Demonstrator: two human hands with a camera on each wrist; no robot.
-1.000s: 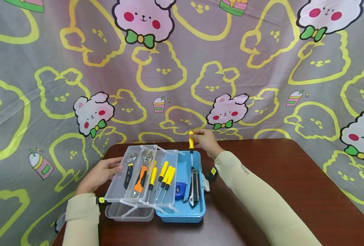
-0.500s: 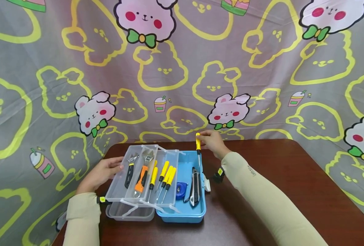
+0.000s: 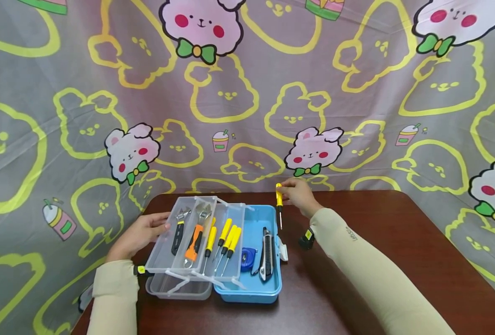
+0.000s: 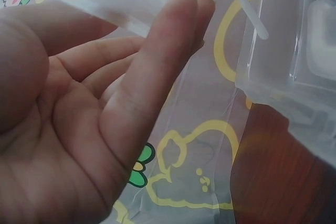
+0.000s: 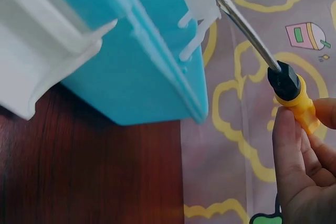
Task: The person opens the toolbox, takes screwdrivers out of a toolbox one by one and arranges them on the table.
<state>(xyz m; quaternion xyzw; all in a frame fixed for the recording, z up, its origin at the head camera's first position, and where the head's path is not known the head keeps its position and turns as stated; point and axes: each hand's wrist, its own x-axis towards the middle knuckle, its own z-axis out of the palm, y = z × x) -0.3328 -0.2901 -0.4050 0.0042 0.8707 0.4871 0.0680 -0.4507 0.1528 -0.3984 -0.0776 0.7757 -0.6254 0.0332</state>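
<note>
My right hand (image 3: 301,195) pinches a yellow-handled screwdriver (image 3: 279,197) just right of the blue toolbox (image 3: 247,298), blade pointing down in the head view. In the right wrist view, thumb and fingers hold the yellow handle (image 5: 303,109), and the metal blade (image 5: 252,35) shows clearly. My left hand (image 3: 143,232) touches the left edge of the clear fold-out tray (image 3: 157,260), its fingers fairly straight. In that tray lie a black-handled adjustable wrench (image 3: 178,237), an orange-handled one (image 3: 195,242) and several yellow screwdrivers (image 3: 229,242).
Inside the blue toolbox are a utility knife (image 3: 266,256) and a blue tape measure (image 3: 248,258). A white latch (image 3: 283,251) sticks out on its right side. A clear lid (image 3: 180,293) lies below the tray. Patterned cloth (image 3: 247,102) hangs behind the brown table (image 3: 356,242).
My right hand has moved the screwdriver rightward, from over the blue toolbox to past its right edge. The left hand stays at the tray's edge.
</note>
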